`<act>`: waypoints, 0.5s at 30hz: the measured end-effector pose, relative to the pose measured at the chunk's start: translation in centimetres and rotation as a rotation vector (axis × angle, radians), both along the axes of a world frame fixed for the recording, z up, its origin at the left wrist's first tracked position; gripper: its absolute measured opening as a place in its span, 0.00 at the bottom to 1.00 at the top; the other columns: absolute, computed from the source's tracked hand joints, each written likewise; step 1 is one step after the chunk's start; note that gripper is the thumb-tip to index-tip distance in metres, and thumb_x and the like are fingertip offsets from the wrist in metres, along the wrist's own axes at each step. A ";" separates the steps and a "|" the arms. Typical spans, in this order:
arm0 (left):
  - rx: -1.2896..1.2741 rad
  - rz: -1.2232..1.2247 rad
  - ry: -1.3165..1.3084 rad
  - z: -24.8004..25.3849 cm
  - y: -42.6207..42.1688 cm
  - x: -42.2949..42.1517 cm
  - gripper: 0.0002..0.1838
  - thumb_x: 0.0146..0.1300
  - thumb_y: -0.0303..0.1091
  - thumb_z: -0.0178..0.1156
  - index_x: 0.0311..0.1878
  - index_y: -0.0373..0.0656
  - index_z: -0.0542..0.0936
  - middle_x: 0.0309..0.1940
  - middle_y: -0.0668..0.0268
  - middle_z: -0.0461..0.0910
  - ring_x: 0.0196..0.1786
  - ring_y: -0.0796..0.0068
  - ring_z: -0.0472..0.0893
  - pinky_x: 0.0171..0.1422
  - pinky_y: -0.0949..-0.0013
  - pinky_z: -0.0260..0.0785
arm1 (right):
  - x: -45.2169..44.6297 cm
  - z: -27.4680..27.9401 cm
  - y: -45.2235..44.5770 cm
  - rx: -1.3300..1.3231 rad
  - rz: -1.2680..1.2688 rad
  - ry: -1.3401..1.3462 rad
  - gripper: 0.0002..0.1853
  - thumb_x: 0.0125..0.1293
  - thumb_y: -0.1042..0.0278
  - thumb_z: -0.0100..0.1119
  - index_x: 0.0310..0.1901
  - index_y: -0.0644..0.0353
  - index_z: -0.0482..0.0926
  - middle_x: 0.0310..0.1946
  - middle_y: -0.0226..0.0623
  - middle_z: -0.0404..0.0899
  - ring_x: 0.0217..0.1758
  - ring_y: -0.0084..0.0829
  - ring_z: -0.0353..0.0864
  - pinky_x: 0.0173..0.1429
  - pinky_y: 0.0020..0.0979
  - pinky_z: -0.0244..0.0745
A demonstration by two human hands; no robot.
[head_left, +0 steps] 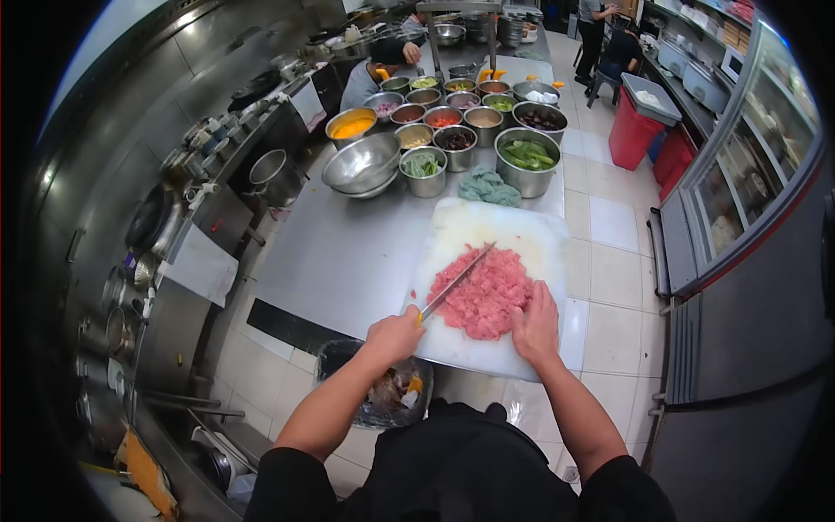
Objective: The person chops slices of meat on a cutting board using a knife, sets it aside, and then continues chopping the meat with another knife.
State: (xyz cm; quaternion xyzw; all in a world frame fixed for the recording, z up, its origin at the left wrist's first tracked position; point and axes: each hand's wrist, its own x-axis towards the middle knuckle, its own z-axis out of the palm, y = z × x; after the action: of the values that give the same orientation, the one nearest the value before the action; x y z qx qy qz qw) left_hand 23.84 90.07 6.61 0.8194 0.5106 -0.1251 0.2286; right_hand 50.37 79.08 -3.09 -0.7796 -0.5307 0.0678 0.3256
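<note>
A knife (457, 282) with a yellow handle end is in my left hand (396, 336), whose fingers are wrapped round the handle. Its blade slants away to the upper right across a spread heap of chopped pink raw meat (491, 300). The meat lies on a white cutting board (452, 222) at the table's near right corner. Along the heap's right edge rests my right hand (537, 329), fingers stretched out and touching the meat. A small scrap of meat sits apart on the board's left side.
Several steel pots of ingredients, a steel bowl (362, 165) and a green cloth (489, 186) stand beyond the board on the steel table (348, 252). A lined waste bin (335, 357) is below the near edge. A person (361, 87) works across the table. A glass-door fridge (748, 165) stands right.
</note>
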 end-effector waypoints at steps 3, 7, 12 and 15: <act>0.025 0.002 -0.033 1.7 -0.3 0.4 0.21 0.74 0.49 0.54 0.56 0.41 0.69 0.42 0.44 0.85 0.48 0.40 0.84 0.53 0.42 0.74 | 0.1 -0.1 0.0 0.016 0.004 0.001 0.41 0.74 0.46 0.52 0.76 0.69 0.55 0.76 0.60 0.56 0.78 0.57 0.55 0.81 0.51 0.48; -0.001 0.026 -0.035 -0.3 -1.0 0.3 0.20 0.74 0.48 0.54 0.55 0.40 0.71 0.42 0.46 0.86 0.50 0.42 0.85 0.54 0.43 0.75 | 0.3 -0.4 -0.2 0.029 0.004 -0.006 0.40 0.74 0.47 0.51 0.76 0.71 0.55 0.75 0.61 0.58 0.78 0.57 0.56 0.82 0.51 0.49; -0.015 0.029 -0.081 2.1 -1.6 0.6 0.20 0.74 0.47 0.55 0.55 0.40 0.72 0.41 0.44 0.85 0.48 0.40 0.84 0.55 0.42 0.74 | 1.6 -1.8 1.0 0.100 -0.091 0.164 0.40 0.74 0.47 0.52 0.75 0.74 0.57 0.73 0.63 0.61 0.77 0.58 0.59 0.81 0.49 0.52; -0.043 0.057 -0.106 0.1 -2.2 -0.1 0.20 0.73 0.47 0.54 0.55 0.39 0.72 0.42 0.43 0.85 0.48 0.39 0.84 0.55 0.42 0.74 | 2.6 -2.1 1.5 0.134 -0.108 0.229 0.40 0.73 0.48 0.56 0.73 0.74 0.59 0.72 0.63 0.63 0.76 0.58 0.61 0.80 0.47 0.56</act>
State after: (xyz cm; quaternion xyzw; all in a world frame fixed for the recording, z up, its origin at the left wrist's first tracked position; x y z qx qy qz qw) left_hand 23.69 87.87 6.73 0.8049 0.5181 -0.0861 0.2763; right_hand 52.94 80.63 -5.22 -0.7707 -0.4505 0.1033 0.4386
